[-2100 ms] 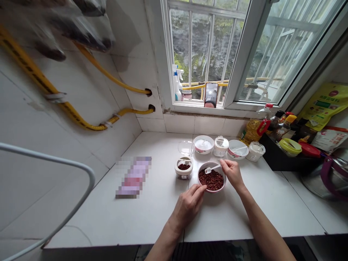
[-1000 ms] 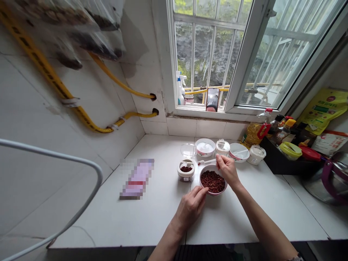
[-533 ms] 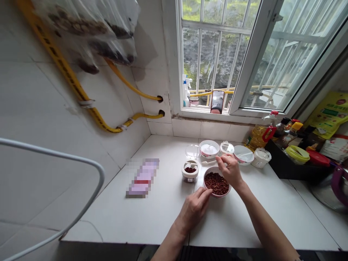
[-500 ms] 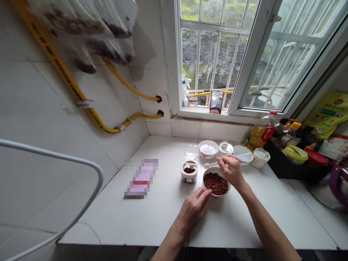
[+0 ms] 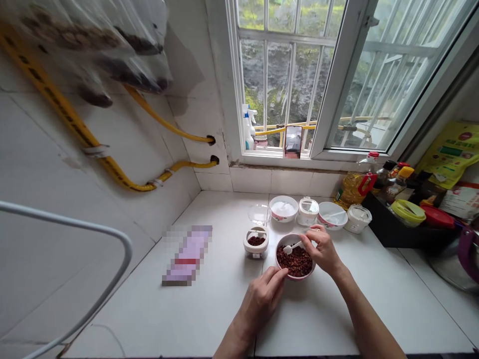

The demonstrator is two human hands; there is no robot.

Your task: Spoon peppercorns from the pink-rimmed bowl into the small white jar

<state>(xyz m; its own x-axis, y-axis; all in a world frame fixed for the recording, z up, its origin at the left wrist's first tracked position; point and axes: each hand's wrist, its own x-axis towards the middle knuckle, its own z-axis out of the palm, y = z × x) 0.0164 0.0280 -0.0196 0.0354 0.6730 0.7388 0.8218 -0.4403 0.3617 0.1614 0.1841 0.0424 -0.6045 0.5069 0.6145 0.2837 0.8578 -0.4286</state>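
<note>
Since the preceding frame, the white spoon (image 5: 292, 247) has shifted from beyond the far rim of the bowl (image 5: 298, 278) to a position over the dark red grains (image 5: 299, 265) inside it, and the right hand (image 5: 324, 249) has moved with it. The right fingers are pinched closed on the spoon's handle, above the bowl's far right rim; whether the scoop touches the grains cannot be told. At the bowl's near left rim, the fingers of the left hand (image 5: 264, 294) are drawn together, with hold of the edge. The bowl stands upright on the white counter (image 5: 205, 311). Just left of the bowl is an open jar (image 5: 256, 251), partly filled with similar dark grains, its clear lid (image 5: 259, 214) tipped back. Farther left of the bowl lies a purple packet (image 5: 189, 257), blurred by pixelation. Beyond the bowl, from left to right, stand a floral bowl (image 5: 283, 218) with white contents, a white container (image 5: 308, 213), a second floral bowl (image 5: 331, 226) and a second container (image 5: 359, 221).
</note>
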